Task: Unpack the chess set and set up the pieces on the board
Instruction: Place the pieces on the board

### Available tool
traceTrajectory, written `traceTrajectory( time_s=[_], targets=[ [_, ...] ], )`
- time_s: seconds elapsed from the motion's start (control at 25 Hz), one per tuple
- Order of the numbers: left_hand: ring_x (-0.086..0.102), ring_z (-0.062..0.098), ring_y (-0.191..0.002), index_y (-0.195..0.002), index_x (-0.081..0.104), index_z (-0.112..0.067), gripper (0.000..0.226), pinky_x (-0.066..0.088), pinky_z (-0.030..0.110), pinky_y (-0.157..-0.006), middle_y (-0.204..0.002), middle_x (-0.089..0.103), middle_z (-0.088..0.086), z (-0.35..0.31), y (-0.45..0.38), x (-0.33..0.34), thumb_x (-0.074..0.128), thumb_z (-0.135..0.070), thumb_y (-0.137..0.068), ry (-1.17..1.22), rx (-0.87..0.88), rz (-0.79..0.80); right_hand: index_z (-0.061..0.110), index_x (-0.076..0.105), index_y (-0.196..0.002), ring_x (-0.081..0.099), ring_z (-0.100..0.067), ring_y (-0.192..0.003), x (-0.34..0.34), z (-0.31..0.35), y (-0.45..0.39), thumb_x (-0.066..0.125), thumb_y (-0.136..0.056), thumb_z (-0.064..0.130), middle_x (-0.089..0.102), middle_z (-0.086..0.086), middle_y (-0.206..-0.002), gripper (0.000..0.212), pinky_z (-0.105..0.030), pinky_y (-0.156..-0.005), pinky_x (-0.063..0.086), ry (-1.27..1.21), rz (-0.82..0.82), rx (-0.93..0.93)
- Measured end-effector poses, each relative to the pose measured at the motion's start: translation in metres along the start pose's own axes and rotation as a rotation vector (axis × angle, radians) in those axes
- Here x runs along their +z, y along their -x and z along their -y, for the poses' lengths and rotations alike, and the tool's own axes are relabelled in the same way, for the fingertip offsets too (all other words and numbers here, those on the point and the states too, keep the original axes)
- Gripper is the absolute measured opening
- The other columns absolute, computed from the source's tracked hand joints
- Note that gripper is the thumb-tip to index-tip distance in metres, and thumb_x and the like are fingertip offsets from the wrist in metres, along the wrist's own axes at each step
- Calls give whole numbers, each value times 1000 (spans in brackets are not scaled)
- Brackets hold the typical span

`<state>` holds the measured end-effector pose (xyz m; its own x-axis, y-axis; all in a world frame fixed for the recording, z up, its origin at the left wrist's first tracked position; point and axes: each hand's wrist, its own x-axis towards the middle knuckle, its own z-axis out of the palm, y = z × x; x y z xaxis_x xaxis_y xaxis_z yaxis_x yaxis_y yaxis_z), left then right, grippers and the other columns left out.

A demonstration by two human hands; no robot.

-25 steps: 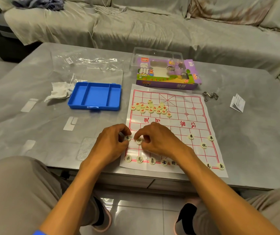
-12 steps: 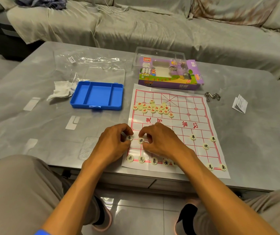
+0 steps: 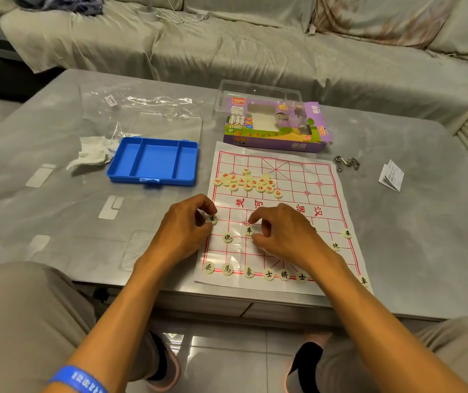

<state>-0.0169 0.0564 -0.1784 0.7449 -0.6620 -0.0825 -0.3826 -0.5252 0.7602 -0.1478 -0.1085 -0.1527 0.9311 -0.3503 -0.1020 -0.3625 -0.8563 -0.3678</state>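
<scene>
We sit at a grey, glossy bench [image 3: 57, 222] with a sofa [image 3: 227, 38] draped in pale cloth behind it and a tiled floor [image 3: 227, 364] below our knees. The paper board [image 3: 326, 211] lies at the near edge. Our left hand [image 3: 183, 231] pinches a black-marked piece [image 3: 212, 219] at the board's left border; our right hand [image 3: 281, 236] pinches another piece [image 3: 249, 230] just to the right of it. A row of black pieces [image 3: 255, 272] lines the near edge, and a heap of red pieces [image 3: 248, 182] sits on the far half. A blue tray [image 3: 153, 161] rests left of the board, with a crumpled tissue [image 3: 92, 151] beside it, the purple box [image 3: 275, 129] behind the board, and clear wrapping [image 3: 142, 106] beyond the tray.
</scene>
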Motion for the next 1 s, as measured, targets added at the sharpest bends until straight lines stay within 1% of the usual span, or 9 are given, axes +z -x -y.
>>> traceTrajectory(
  time_s=[0.08,0.12,0.28,0.36,0.44,0.56,0.76,1.0],
  targets=[
    [57,9,-92,-102,56,-26,20,46,18,-76,-106,56,-13,3,0,1,69,-23,-86,17,-3,-7,31,62,-116,47,-8,-86,6,2,-2,62,-87,33,64,5,-99,29,-22,-72,39,23,3,-8],
    [57,9,-93,-102,56,-26,21,46,18,-76,-106,56,-13,4,0,1,69,-23,-86,25,-1,-8,30,63,-116,47,-8,-86,8,2,-3,61,-88,32,65,4,-102,28,-22,-72,39,30,-1,-3],
    [57,10,-94,-103,55,-26,22,49,23,-81,-107,56,-12,6,0,2,68,-24,-86,35,-2,-11,29,64,-112,54,-14,-94,10,3,-10,60,-89,30,66,2,-103,24,-24,-72,41,33,-34,25],
    [58,10,-93,-103,55,-26,22,49,23,-81,-106,56,-13,7,0,3,69,-24,-86,36,-4,-21,28,63,-112,55,-15,-97,11,2,-14,60,-89,29,67,2,-103,23,-25,-74,44,22,-44,31],
    [58,9,-92,-103,56,-25,22,48,21,-80,-105,56,-13,7,1,2,69,-25,-85,43,-4,-34,29,63,-112,53,-13,-95,14,1,-17,61,-89,29,67,3,-105,23,-24,-75,43,15,-62,48],
    [58,7,-87,-104,57,-25,24,46,17,-76,-103,57,-15,7,1,4,70,-27,-84,57,4,-55,30,62,-112,47,-9,-90,18,-1,-20,61,-89,31,68,3,-107,23,-23,-73,42,16,-93,65],
    [58,5,-84,-105,57,-25,26,42,9,-70,-102,56,-16,7,1,6,71,-28,-83,57,12,-82,29,62,-113,46,-8,-89,18,-2,-20,60,-90,30,67,2,-106,24,-23,-72,41,2,-105,65],
    [58,2,-80,-106,58,-29,24,42,5,-63,-104,57,-18,9,1,9,69,-28,-85,59,24,-106,29,61,-115,52,-12,-95,18,-2,-19,60,-90,30,66,4,-107,25,-28,-79,48,-21,-98,61]
  ],
)
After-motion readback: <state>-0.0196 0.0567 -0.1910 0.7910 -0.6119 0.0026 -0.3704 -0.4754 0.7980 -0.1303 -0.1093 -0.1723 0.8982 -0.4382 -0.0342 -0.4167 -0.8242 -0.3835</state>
